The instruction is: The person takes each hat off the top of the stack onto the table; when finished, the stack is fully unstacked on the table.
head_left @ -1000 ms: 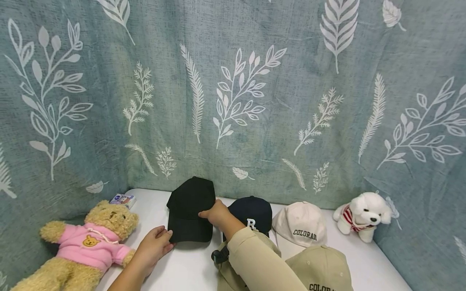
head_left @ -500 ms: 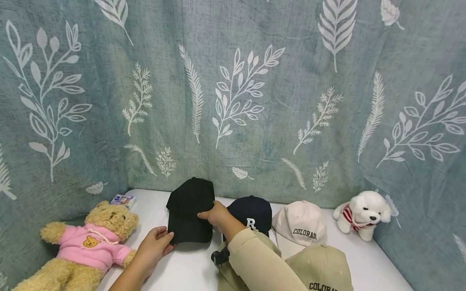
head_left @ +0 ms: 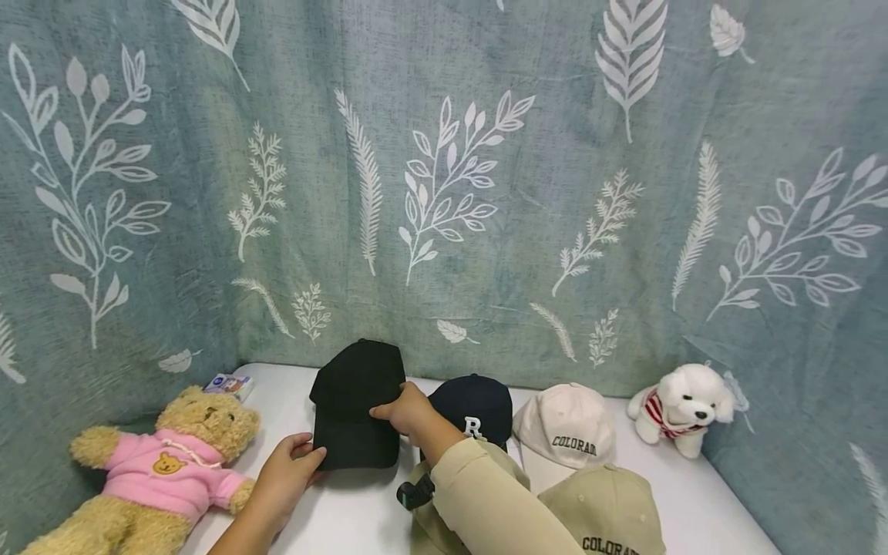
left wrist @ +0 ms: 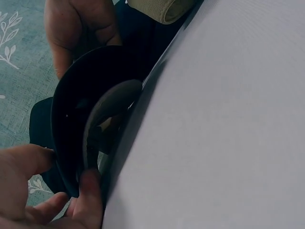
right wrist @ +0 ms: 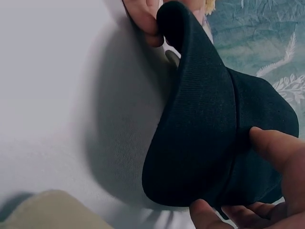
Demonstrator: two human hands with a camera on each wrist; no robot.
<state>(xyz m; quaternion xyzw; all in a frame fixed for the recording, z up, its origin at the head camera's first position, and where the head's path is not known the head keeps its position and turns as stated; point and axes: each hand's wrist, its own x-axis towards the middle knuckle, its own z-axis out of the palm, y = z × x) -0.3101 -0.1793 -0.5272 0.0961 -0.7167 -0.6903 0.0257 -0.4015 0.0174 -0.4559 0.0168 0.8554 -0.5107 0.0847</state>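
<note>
A plain black baseball cap (head_left: pixel 357 385) stands at the back of the white table, its brim facing me and sloping down. My left hand (head_left: pixel 287 466) pinches the brim's left edge; the left wrist view shows the thumb (left wrist: pixel 31 160) on one face and fingers (left wrist: pixel 90 191) on the other. On the opposite side, my right hand (head_left: pixel 409 412) grips the cap where crown and brim meet. Its thumb (right wrist: pixel 276 145) presses the crown in the right wrist view, with the other fingers partly hidden underneath. The brim's shadow falls on the table.
Right of the black cap are a navy cap (head_left: pixel 475 401) with an R, a cream cap (head_left: pixel 572 424), and a khaki cap (head_left: pixel 607 505). Another khaki one lies under my right forearm. A teddy bear (head_left: pixel 166 462), small packet (head_left: pixel 232 385) and white toy dog (head_left: pixel 687 405) flank them.
The head view has shifted slightly. The cap's brim sits a touch lower and further left, and both hands keep their hold on it.
</note>
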